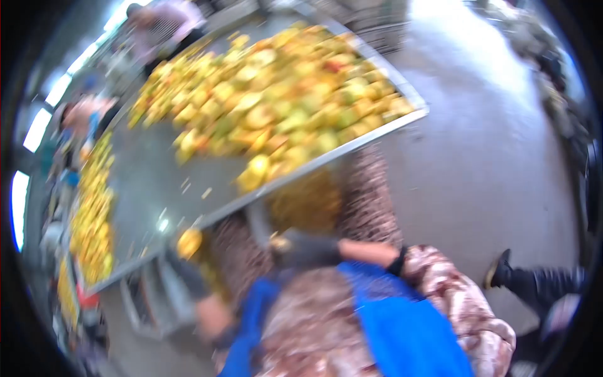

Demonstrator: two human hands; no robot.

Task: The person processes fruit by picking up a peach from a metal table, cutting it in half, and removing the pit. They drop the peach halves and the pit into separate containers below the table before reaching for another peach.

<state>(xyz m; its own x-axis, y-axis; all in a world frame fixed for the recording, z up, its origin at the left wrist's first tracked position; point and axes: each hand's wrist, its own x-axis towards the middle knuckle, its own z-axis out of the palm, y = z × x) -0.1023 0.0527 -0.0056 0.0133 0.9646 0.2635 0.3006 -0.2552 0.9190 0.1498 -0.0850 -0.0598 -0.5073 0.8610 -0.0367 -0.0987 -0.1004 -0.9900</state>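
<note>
My left hand (186, 271), in a dark glove, is closed around a yellow fruit (190, 242) just off the near edge of a metal table (144, 182). Motion blur smears its fingers. My right hand (309, 250), also gloved, is curled in front of my body. A small yellowish-tan thing (275, 241) shows at its fingertips, too blurred to name. Beyond both hands, a broad heap of yellow fruit (257, 94), some pieces blushed red, lies on the table. Another row of fruit (92, 220) runs along the table's left side.
Below the table edge is a container of yellowish pieces (304, 201) between my knees. A grey crate (154, 301) stands under the table at left. Other people (166, 25) are along the far side. A person's leg (534, 283) extends in at right over the grey floor (477, 169).
</note>
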